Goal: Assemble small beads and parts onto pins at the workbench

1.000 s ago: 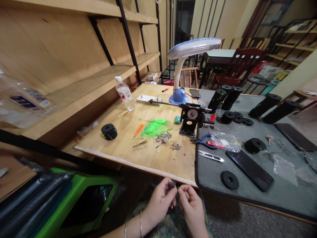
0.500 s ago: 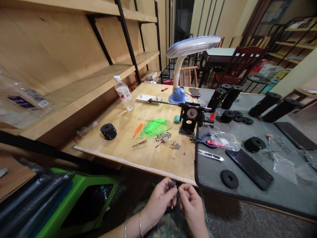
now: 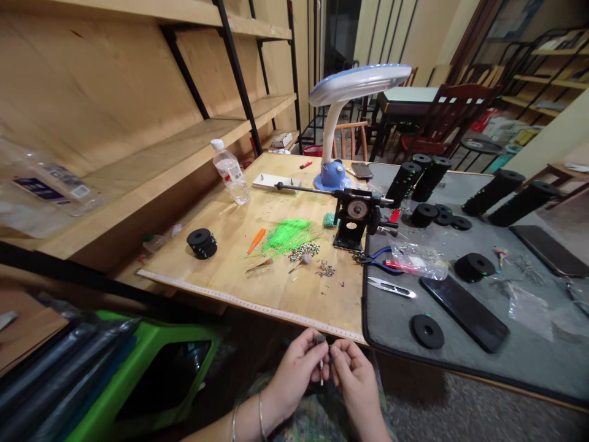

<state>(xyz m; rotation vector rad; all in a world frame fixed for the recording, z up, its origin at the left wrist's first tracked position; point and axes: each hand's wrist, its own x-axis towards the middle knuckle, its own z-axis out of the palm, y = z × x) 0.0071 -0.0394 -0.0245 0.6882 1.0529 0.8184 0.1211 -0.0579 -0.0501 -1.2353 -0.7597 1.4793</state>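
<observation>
I see left hand point(image 3: 294, 371) and right hand point(image 3: 358, 382) together at the near edge, just below the wooden board point(image 3: 230, 270). Both are pinched closed on a small thin piece point(image 3: 321, 363) held between the fingertips. Small snips point(image 3: 391, 287) lie on the grey mat point(image 3: 396, 319), farther right.

Grip: left hand point(image 3: 294, 371) and right hand point(image 3: 356, 380) pinch a small dark piece point(image 3: 321, 339), just short of the table's near edge.

Wooden tabletop point(image 3: 294, 294) lies straight ahead of the grip, with a measuring tape point(image 3: 239, 301) along its edge. Grey mat point(image 3: 460, 368) lies ahead and to the right.

On the wood, beyond the grip: loose beads point(image 3: 304, 252), green strands point(image 3: 288, 235), orange-handled tool point(image 3: 256, 241). Farther left, black spool stack point(image 3: 201, 243). Far back, water bottle point(image 3: 230, 172) and lamp base point(image 3: 331, 179). Black winder point(image 3: 354, 220) stands at the wood-mat seam.

On the mat, nearest the grip: black disc point(image 3: 427, 332), snips point(image 3: 391, 287), dark phone point(image 3: 467, 313). Pliers point(image 3: 377, 258) and plastic bag point(image 3: 421, 261) lie past them.
</observation>
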